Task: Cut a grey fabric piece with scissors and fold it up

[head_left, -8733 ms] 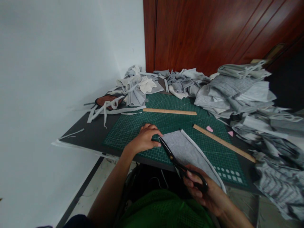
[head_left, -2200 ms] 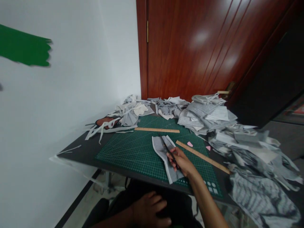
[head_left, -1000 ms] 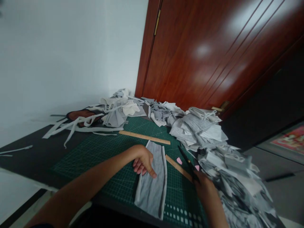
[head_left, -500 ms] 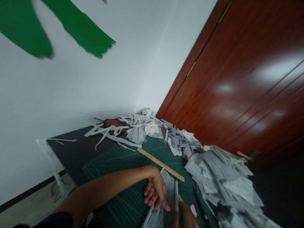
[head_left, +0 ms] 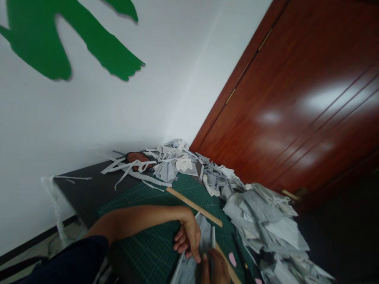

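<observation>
A grey strip of cloth (head_left: 205, 228) with turned-in long edges lies lengthwise on the green cutting mat (head_left: 151, 252). My left hand (head_left: 189, 238) bends down over it from the left. Its thumb presses the cloth while the other fingers curl loosely. Close by on the right, my right hand (head_left: 218, 268) has its fingers on the cloth's folded right edge, low in the view. A wooden ruler (head_left: 194, 206) lies across the mat just beyond the cloth's far end. Another wooden strip (head_left: 231, 266) runs beside my right hand. Part of the cloth is hidden under both hands.
Grey cloth pieces (head_left: 260, 221) are heaped along the right side. More scraps and pale strips (head_left: 174, 157) lie at the far corner, beside a brown, dark-edged piece (head_left: 137, 158). A pink piece (head_left: 232, 259) and a dark slim tool (head_left: 243, 260) lie right of my hands.
The camera view has shifted slightly, so the table sits further left. My right hand has come further up into view along the cloth's edge; my left stays on the cloth.
</observation>
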Available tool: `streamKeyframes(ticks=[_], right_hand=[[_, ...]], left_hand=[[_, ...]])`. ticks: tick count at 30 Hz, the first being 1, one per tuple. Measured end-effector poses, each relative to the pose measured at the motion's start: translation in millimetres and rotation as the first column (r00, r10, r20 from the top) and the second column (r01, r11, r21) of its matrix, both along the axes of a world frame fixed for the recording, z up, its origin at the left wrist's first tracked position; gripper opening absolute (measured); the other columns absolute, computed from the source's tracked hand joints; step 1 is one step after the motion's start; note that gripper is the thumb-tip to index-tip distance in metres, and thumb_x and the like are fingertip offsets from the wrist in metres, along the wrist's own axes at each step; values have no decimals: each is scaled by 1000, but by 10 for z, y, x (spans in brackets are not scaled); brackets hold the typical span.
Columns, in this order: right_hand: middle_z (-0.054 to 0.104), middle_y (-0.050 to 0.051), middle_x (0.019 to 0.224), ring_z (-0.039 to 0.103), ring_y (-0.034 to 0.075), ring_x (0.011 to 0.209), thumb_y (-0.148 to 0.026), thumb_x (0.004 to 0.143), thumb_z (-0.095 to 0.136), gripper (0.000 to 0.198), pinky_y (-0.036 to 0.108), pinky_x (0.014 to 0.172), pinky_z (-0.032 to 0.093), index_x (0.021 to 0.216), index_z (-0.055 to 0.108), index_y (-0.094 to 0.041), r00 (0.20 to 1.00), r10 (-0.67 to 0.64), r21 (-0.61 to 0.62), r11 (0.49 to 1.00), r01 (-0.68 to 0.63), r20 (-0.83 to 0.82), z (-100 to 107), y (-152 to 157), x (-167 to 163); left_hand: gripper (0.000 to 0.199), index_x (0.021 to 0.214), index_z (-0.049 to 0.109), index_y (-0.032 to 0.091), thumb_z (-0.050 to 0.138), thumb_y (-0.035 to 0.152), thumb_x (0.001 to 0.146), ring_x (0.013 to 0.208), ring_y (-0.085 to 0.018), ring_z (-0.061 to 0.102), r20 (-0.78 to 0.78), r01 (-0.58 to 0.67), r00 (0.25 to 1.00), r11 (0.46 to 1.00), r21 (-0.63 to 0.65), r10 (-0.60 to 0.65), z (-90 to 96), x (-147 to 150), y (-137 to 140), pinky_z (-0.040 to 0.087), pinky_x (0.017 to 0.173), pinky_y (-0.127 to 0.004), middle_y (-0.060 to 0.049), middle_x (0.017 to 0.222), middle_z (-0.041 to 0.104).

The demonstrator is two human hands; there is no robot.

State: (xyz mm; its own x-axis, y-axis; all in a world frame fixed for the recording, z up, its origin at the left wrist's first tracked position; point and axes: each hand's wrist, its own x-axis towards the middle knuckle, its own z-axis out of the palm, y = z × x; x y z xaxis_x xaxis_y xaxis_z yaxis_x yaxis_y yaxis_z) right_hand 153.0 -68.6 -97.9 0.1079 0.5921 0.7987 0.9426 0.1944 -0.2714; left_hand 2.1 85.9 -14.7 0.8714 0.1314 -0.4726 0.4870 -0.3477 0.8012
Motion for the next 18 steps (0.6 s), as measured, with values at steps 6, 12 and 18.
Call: streamKeyframes(ticks=[6, 12, 18], right_hand=[[77, 18, 101, 74, 32, 96, -57, 101, 37, 55, 44, 83, 59, 101, 74, -16, 996, -18, -114, 993, 7, -90, -60, -11, -14], [75, 16, 116, 70, 33, 107, -38, 100, 42, 37, 44, 89, 56, 115, 70, -19, 988, -86, -263, 958, 117, 125, -90, -66, -94], [74, 12, 123, 68, 32, 110, -32, 100, 42, 35, 45, 91, 54, 111, 74, -23, 968, -77, -368, 915, 163, 237, 42, -177, -166]], left_hand=[[57, 85, 70, 20, 83, 69, 58, 56, -20, 69, 169, 17, 985, 960, -280, 32, 133, -354, -4, 48, 38, -24, -3, 74, 71], [52, 78, 69, 13, 75, 64, 71, 56, -10, 59, 468, -216, 773, 872, -440, 428, 93, -674, -135, 38, 40, -17, -5, 77, 69], [48, 92, 69, 13, 70, 57, 76, 59, -12, 58, 407, -210, 663, 678, -704, 628, 113, -636, -8, 44, 54, -25, -7, 79, 65]])
